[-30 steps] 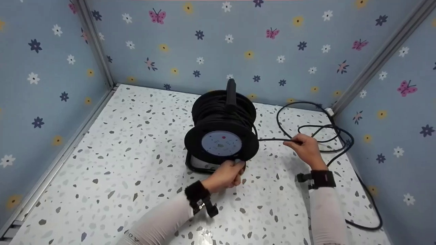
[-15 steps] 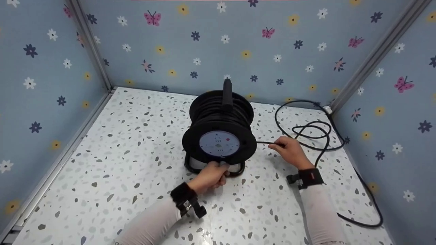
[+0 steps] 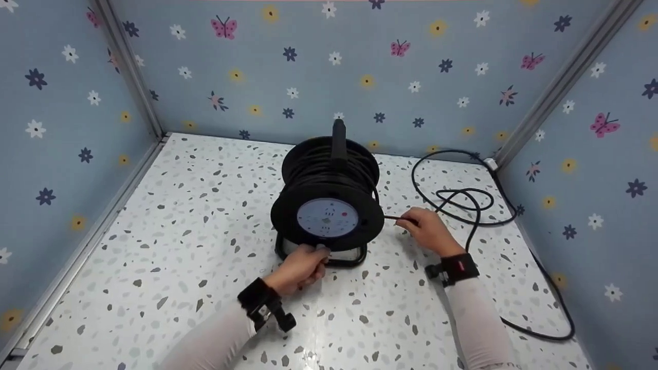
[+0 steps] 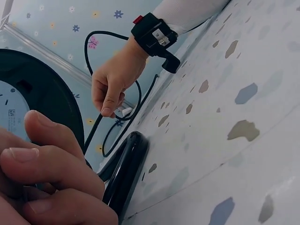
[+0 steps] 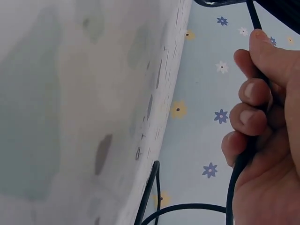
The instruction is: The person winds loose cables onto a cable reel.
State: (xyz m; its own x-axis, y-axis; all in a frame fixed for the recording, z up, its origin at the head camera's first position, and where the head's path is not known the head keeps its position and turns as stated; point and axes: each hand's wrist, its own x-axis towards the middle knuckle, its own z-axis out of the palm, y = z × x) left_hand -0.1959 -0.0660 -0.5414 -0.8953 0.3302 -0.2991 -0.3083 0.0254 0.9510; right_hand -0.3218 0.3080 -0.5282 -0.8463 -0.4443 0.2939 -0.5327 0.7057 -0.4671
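Two grips are closed, right hand [image 3: 431,231] on thin black cable [image 5: 230,201], left hand [image 3: 298,267] on the grey knob [image 3: 322,247] of the round black reel [image 3: 327,216]; winding is presumably being done, guided turning required.

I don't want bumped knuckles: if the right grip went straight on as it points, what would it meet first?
Probably the rim of the cable reel: the right grip points toward it in the head view, the black cord running between them. Exact depth is unclear.
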